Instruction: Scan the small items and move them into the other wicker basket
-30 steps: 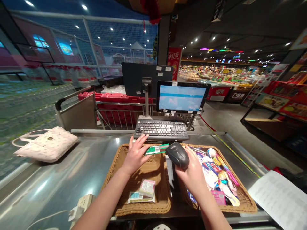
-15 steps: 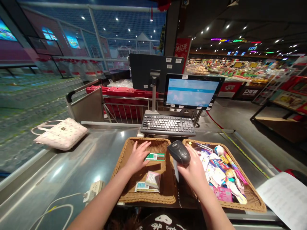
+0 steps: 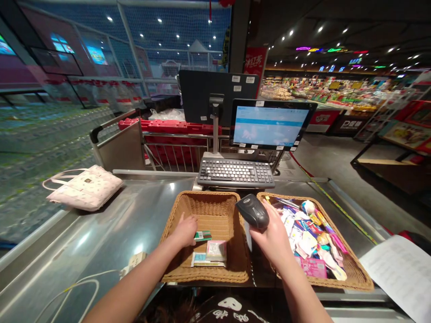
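Inside the left wicker basket (image 3: pixel 215 202), my left hand (image 3: pixel 184 231) has its fingers closed over one end of a flat green packet (image 3: pixel 202 236) with a barcode label. Just nearer to me in that basket, a small pale pink-and-white packet (image 3: pixel 216 250) rests partly on a flat blue-and-white packet (image 3: pixel 199 259). My right hand (image 3: pixel 274 233) grips a black handheld barcode scanner (image 3: pixel 252 211), held above the gap between the two baskets. The scanner's head points left and its handle is mostly hidden in my palm.
To the right, a second wicker basket (image 3: pixel 360 273) holds many small colourful packaged items. Behind the baskets stand a black keyboard (image 3: pixel 236 172) and a lit monitor (image 3: pixel 267 125). A pale handbag (image 3: pixel 89 188), a power strip (image 3: pixel 134 262) with white cables, and a paper sheet (image 3: pixel 400 269) also lie around.
My left hand has moved left and toward me, and the green packet has shifted the same way with it. My right hand and the scanner have hardly moved.
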### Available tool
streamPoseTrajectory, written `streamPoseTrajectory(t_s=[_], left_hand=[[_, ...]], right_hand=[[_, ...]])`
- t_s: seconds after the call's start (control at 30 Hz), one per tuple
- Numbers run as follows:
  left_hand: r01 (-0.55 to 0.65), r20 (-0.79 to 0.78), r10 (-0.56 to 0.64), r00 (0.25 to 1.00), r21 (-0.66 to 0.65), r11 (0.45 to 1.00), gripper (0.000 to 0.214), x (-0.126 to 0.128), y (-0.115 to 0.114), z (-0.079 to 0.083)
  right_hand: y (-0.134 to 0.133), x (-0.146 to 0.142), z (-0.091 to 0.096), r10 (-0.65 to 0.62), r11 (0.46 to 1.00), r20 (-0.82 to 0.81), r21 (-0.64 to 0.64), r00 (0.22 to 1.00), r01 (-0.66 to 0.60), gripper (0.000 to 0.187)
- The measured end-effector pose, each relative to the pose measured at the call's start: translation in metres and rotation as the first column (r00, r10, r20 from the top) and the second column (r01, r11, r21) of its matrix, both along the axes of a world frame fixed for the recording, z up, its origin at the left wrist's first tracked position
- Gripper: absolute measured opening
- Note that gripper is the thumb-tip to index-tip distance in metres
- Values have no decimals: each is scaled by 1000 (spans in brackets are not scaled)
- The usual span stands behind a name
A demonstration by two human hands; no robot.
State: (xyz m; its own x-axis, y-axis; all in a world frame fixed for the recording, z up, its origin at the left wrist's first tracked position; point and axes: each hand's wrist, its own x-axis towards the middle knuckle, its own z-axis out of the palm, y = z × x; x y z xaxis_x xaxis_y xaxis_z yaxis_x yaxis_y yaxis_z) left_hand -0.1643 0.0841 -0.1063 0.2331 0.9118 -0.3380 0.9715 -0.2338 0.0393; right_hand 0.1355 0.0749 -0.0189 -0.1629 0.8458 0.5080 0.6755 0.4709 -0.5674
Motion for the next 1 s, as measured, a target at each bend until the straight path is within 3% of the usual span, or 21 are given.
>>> streamPoseTrajectory(t_s=[0.17, 0.3, 0.37, 0.43, 0.53, 0.6, 0.7, 0.83, 0.9, 1.0], left_hand=[[-21, -90, 9, 996, -133, 991, 49, 3, -1, -12], [42, -41, -44, 998, -43, 998, 34, 28, 7, 9], [85, 21, -87, 996, 54, 995, 29, 53, 14, 29], [122, 182, -166, 969, 227, 966, 26, 86, 22, 48], [141, 332, -261, 906, 346, 928, 23, 145, 28, 61], [171, 386, -319, 865, 372, 912, 24, 184, 30, 56], [234, 407, -384, 828, 371, 899, 24, 232, 33, 36], [251, 383, -396, 834, 375, 892, 26, 264, 51, 13], [348, 359, -506, 784, 420, 838, 34, 271, 67, 13], [628, 264, -765, 588, 447, 637, 33, 277, 91, 21]], right_hand=[[-3, 17, 5, -57, 998, -30, -7, 998, 56, 54], [-6, 47, 13, -160, 987, -42, -14, 986, 159, 53], [-7, 67, 16, -244, 970, -62, -7, 968, 244, 47], [-7, 87, 17, -349, 937, -75, -7, 934, 350, 42], [-8, 113, 17, -466, 883, -112, 1, 877, 469, 45], [-9, 126, 16, -500, 863, -129, 10, 856, 505, 51], [-11, 139, 15, -514, 854, -114, 19, 850, 520, 55], [-14, 146, 15, -498, 864, -114, 17, 860, 503, 57], [-15, 148, 16, -483, 872, -112, 26, 868, 489, 55], [-15, 150, 16, -459, 883, -104, 60, 882, 466, 51]])
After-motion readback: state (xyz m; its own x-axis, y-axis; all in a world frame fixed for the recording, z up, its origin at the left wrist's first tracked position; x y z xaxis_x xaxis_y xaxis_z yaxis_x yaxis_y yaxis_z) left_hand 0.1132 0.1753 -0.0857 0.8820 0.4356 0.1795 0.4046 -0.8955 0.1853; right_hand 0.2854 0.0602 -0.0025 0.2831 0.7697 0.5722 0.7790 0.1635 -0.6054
